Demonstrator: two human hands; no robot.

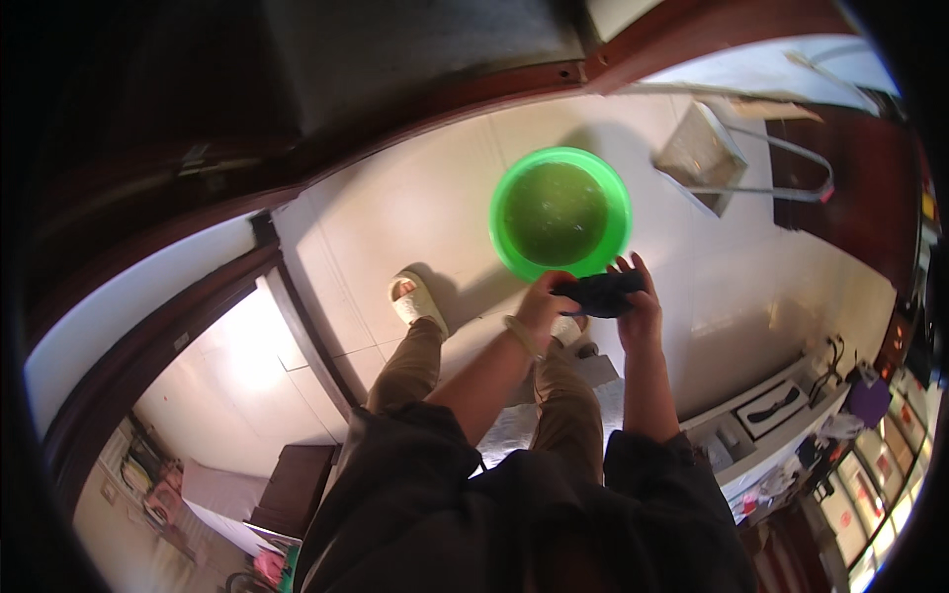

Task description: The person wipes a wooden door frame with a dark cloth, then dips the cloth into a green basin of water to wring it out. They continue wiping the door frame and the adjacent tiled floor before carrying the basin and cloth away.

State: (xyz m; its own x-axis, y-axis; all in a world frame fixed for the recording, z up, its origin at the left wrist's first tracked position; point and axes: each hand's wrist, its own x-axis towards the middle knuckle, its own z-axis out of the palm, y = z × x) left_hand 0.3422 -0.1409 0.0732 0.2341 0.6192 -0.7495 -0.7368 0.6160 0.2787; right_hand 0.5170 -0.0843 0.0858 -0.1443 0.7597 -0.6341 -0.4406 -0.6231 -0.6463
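Observation:
A dark, bunched cloth [599,295] stretches between my two hands, just on the near side of a bright green plastic basin [621,194]. My left hand [550,302] grips its left end, with a pale bangle on the wrist. At the other end, my right hand [642,307] pinches the cloth, some of its fingers raised and spread. Murky greenish-brown water [556,213] with a few bubbles or glints fills much of the basin. The basin stands on the pale tiled floor [445,193].
A metal dustpan-like scoop [697,159] with a long looped handle lies beyond the basin on the right. My feet wear pale slippers [417,300]. A doorway frame [311,337] is at left. A white compartmented unit [771,408] holds small items at right.

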